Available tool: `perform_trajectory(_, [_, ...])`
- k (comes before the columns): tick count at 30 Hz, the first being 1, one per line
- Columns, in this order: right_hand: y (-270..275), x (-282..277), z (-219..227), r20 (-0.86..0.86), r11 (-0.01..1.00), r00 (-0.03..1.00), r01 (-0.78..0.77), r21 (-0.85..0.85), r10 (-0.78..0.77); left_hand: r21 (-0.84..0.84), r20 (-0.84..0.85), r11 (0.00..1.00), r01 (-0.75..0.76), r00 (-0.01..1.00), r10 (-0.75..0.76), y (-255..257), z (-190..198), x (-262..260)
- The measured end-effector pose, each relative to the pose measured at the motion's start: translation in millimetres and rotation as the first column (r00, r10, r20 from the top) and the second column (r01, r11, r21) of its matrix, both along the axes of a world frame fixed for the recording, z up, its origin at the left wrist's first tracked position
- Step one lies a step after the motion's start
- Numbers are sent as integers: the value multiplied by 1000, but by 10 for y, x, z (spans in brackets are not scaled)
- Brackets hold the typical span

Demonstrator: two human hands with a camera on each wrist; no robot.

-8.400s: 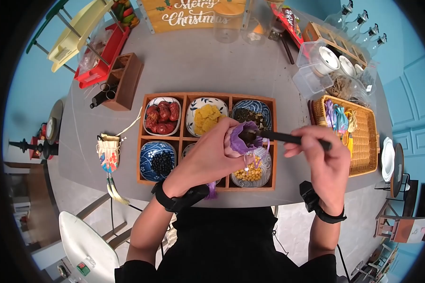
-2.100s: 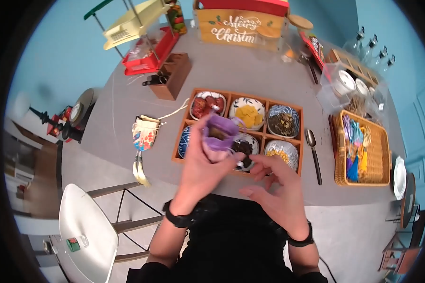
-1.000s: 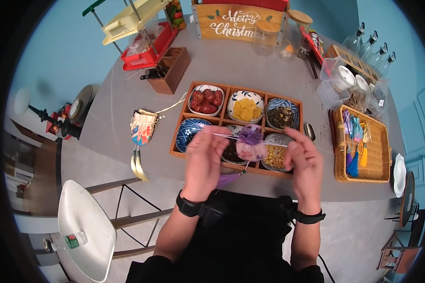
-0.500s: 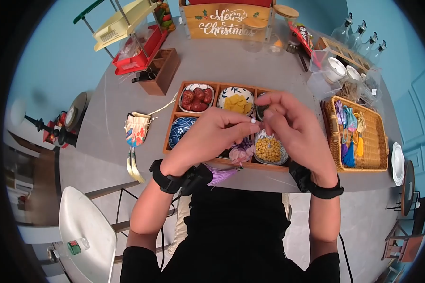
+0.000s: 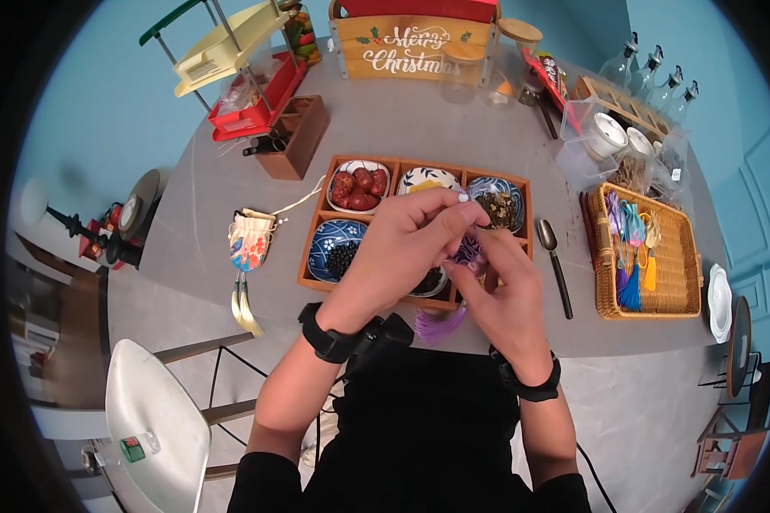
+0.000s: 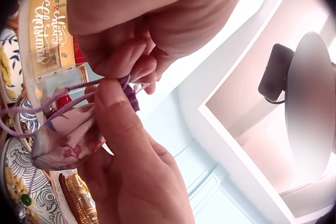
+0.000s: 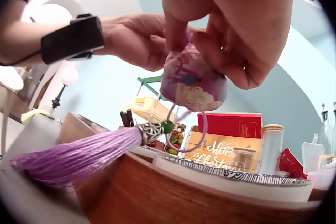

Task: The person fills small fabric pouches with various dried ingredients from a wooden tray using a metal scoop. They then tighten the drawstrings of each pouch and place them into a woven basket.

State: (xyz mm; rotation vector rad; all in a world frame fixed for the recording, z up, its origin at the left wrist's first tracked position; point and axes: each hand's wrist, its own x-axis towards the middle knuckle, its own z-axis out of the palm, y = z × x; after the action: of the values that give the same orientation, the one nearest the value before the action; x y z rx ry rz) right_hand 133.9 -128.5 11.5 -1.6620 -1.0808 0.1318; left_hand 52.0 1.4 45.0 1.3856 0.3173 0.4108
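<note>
A small pink floral drawstring pouch (image 7: 191, 79) hangs between my hands over the wooden compartment box (image 5: 314, 272), its purple mouth gathered. My right hand (image 5: 509, 299) pinches the pouch's neck between thumb and fingers. With curled fingertips, my left hand (image 5: 406, 244) pinches the drawstring just above; a white bead (image 5: 463, 197) shows there. Loops of purple cord (image 6: 58, 100) trail from the neck in the left wrist view. Below the pouch dangles a purple tassel (image 7: 84, 155) with a green bead (image 7: 167, 126). The pouch's contents are hidden.
Box compartments hold bowls of red dates (image 5: 357, 186), black beans (image 5: 342, 259) and dried leaves (image 5: 498, 207). A black-handled spoon (image 5: 556, 269) lies to the right, beside a wicker basket (image 5: 691, 295) of tasselled pouches. Another pouch (image 5: 251, 239) lies left; a wooden holder (image 5: 299, 152) stands behind.
The spoon went from my right hand to the table. The pouch's open mouth has been drawn together by its strings. Both hands, earlier apart pulling the cords, now meet at its neck.
</note>
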Motion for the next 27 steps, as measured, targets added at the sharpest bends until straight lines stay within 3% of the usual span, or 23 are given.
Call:
perform_trajectory(2, [-9,-14,-44,-32,1000,999,0,-24,-1,-50,48,997,-65,997,67,0,-13,-13])
perform_trajectory(4, [-80,-54,-142,131,992,990,57,-111,-42,-110,153,980,-165,972,180,-7,-87,-12])
perform_trajectory(5, [-111,-71,-146,130,993,991,46,-110,-32,-108,152,979,-175,970,190,-30,-124,7])
perform_trajectory(7, [-170,-94,-97,139,982,980,159,-103,-144,-238,227,959,-154,951,209,-86,-185,39])
perform_trajectory(9, [-316,-80,39,162,972,972,193,-131,-171,-241,200,967,-86,970,136,-113,-263,68])
perform_trajectory(11, [-565,-1,204,198,950,968,199,-241,-153,-120,50,992,-37,998,44,-180,-243,1])
perform_trajectory(13, [-898,130,359,235,926,954,250,-282,-186,21,108,1000,10,994,-12,-146,-296,-179])
perform_trajectory(14, [-1080,189,463,287,890,929,323,-323,-233,52,102,998,-32,994,27,-100,-338,-298])
perform_trajectory(15, [-1243,255,523,215,870,927,365,-332,-308,127,-2,985,-113,993,114,-32,-361,-428])
perform_trajectory(18, [-1769,532,671,182,744,832,551,-379,-524,268,-72,915,-301,941,330,231,-562,-908])
perform_trajectory(22, [-2175,1123,743,124,642,764,608,-467,-633,484,-56,709,-513,791,610,532,-824,-1290])
perform_trajectory(24, [-2305,1507,700,132,594,752,604,-531,-646,538,-25,625,-566,731,682,648,-936,-1366])
perform_trajectory(25, [-2325,1722,674,159,568,759,592,-571,-631,538,-25,630,-560,737,676,681,-984,-1363])
perform_trajectory(27, [-2437,2284,431,382,490,755,644,-588,-534,518,-38,603,-607,688,725,733,-1088,-1331])
